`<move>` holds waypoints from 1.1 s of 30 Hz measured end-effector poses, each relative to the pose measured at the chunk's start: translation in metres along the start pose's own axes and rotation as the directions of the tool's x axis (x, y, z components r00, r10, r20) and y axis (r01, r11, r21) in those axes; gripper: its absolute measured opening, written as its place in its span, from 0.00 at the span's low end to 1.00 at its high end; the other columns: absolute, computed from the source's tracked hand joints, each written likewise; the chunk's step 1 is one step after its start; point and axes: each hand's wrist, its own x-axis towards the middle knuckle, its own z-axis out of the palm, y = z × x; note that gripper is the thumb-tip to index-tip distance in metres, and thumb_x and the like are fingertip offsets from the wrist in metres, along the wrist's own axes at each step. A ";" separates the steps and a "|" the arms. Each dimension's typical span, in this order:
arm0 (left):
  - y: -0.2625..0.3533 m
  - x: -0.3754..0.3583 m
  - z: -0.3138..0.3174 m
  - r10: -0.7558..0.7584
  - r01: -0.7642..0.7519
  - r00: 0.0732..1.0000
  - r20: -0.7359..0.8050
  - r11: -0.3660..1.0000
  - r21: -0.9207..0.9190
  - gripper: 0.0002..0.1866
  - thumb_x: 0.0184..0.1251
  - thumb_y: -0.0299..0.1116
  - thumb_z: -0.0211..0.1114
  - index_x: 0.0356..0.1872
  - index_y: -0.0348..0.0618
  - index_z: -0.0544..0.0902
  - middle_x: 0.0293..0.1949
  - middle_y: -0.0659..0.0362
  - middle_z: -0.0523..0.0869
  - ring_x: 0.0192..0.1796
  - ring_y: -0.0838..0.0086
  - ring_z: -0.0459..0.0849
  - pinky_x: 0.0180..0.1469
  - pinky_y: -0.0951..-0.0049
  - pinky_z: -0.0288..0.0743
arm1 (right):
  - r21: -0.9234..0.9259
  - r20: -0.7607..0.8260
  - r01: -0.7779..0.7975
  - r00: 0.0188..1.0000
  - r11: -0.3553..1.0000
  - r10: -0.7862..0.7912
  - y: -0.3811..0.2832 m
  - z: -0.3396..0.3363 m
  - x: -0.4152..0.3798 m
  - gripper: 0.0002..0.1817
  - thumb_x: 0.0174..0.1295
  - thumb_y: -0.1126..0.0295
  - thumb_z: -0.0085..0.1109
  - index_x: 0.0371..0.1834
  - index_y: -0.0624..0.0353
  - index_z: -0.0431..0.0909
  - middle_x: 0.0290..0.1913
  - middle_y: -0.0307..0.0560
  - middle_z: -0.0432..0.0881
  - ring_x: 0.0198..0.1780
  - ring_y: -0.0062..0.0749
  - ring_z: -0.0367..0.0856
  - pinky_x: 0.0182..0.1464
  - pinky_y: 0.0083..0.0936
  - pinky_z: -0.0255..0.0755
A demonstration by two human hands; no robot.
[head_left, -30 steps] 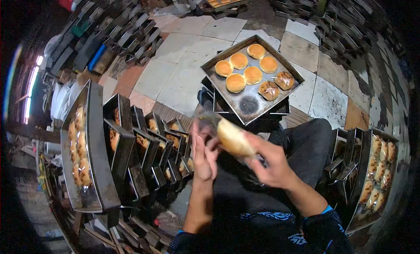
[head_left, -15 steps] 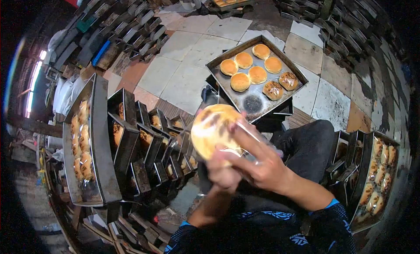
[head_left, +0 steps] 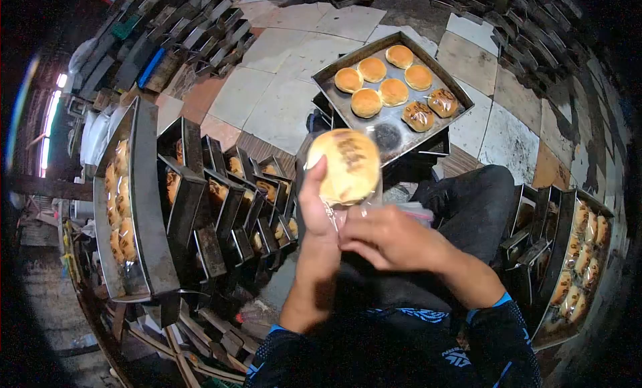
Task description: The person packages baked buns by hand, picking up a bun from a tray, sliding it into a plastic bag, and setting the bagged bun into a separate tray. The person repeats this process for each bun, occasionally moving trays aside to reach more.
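Observation:
In front of my lap, a round golden bun [head_left: 346,170] with dark marks on its top sits inside a clear plastic bag [head_left: 333,213]. My left hand [head_left: 315,211] holds the bagged bun from the left side, thumb along its edge. Fingers of my right hand [head_left: 391,235] are pinched on the gathered lower end of the bag, just below the bun. Beyond them, a metal tray [head_left: 369,59] carries several plain buns [head_left: 394,91] and two wrapped ones [head_left: 418,116].
Stacked metal trays with bagged buns stand at my left [head_left: 148,221] and right [head_left: 565,254]. Further off, many tray stacks [head_left: 180,37] line the tiled floor [head_left: 281,73]. Behind my right hand, something clear with a pinkish edge [head_left: 416,213] lies near my leg.
The bagged bun has turned more upright and moved slightly up and right. My right hand has shifted from the bun's side down to the bag's end.

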 end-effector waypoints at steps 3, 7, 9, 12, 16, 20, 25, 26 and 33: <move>0.023 0.014 -0.028 -0.038 0.075 0.988 0.148 0.964 -0.255 0.34 0.67 0.53 0.51 0.67 0.38 0.69 0.57 0.43 0.81 0.55 0.51 0.82 0.49 0.47 0.83 | 0.557 0.266 0.071 0.929 0.828 -0.258 -0.026 -0.027 -0.006 0.07 0.56 0.76 0.64 0.36 0.66 0.79 0.33 0.53 0.80 0.38 0.50 0.81 0.41 0.35 0.75; 0.027 0.008 -0.041 -0.094 0.142 0.968 0.233 0.970 -0.199 0.36 0.68 0.57 0.47 0.68 0.39 0.68 0.60 0.44 0.79 0.53 0.51 0.84 0.44 0.53 0.85 | -0.025 0.033 -0.252 0.967 0.967 0.253 0.019 -0.029 -0.015 0.12 0.54 0.72 0.69 0.39 0.65 0.81 0.39 0.53 0.83 0.43 0.50 0.83 0.47 0.38 0.76; 0.012 -0.002 -0.026 -0.124 0.124 0.992 -0.018 0.992 0.023 0.34 0.70 0.58 0.45 0.66 0.40 0.69 0.56 0.46 0.82 0.51 0.56 0.86 0.39 0.57 0.85 | -0.335 -0.581 -0.248 0.814 0.909 0.009 0.025 -0.009 -0.004 0.13 0.52 0.71 0.71 0.40 0.63 0.83 0.42 0.50 0.84 0.43 0.49 0.83 0.51 0.39 0.75; -0.026 -0.040 -0.027 -0.159 0.176 0.974 0.161 0.980 -0.096 0.36 0.76 0.61 0.40 0.68 0.38 0.66 0.62 0.47 0.77 0.60 0.62 0.80 0.61 0.60 0.75 | -0.378 -0.556 0.066 0.781 0.923 -0.284 0.020 -0.011 -0.004 0.07 0.53 0.75 0.71 0.33 0.65 0.83 0.34 0.48 0.83 0.37 0.39 0.82 0.47 0.32 0.75; -0.050 -0.039 -0.043 0.577 -0.533 0.809 0.113 0.638 0.556 0.31 0.78 0.49 0.50 0.68 0.32 0.63 0.59 0.46 0.78 0.59 0.64 0.79 0.62 0.65 0.72 | 0.272 -0.768 -0.127 0.568 0.954 0.295 0.031 0.010 -0.004 0.03 0.59 0.78 0.66 0.35 0.66 0.84 0.33 0.48 0.84 0.37 0.31 0.82 0.43 0.21 0.74; -0.003 -0.041 -0.050 0.807 -0.610 0.525 0.272 0.133 0.781 0.11 0.68 0.34 0.65 0.34 0.33 0.81 0.35 0.48 0.87 0.42 0.64 0.85 0.52 0.62 0.78 | 0.169 -0.631 -0.195 0.732 0.966 0.258 0.018 -0.003 0.004 0.07 0.56 0.76 0.69 0.36 0.65 0.86 0.36 0.48 0.84 0.37 0.32 0.82 0.43 0.25 0.74; 0.034 -0.031 -0.093 0.757 -0.631 0.217 0.617 -0.374 0.680 0.08 0.56 0.22 0.71 0.37 0.43 0.87 0.37 0.58 0.81 0.36 0.67 0.80 0.38 0.68 0.76 | -0.392 -0.588 0.017 0.765 0.920 -0.264 0.064 0.009 0.016 0.10 0.49 0.78 0.70 0.37 0.61 0.87 0.36 0.49 0.81 0.35 0.35 0.81 0.36 0.27 0.76; 0.028 -0.020 -0.111 0.756 -0.582 0.304 0.579 -0.333 0.741 0.11 0.55 0.20 0.70 0.39 0.44 0.87 0.36 0.58 0.81 0.37 0.66 0.80 0.39 0.69 0.75 | -0.204 -0.594 -0.074 0.802 0.976 -0.063 0.094 0.021 0.018 0.09 0.51 0.79 0.69 0.37 0.62 0.86 0.36 0.49 0.81 0.35 0.35 0.81 0.36 0.27 0.76; 0.011 0.000 -0.151 0.802 -0.589 0.352 0.482 -0.210 0.780 0.03 0.59 0.26 0.68 0.31 0.38 0.86 0.28 0.53 0.84 0.30 0.64 0.83 0.33 0.69 0.75 | -0.133 -0.631 -0.162 0.774 0.978 0.043 0.114 0.039 0.027 0.05 0.51 0.76 0.72 0.30 0.61 0.86 0.31 0.46 0.76 0.28 0.31 0.76 0.32 0.24 0.70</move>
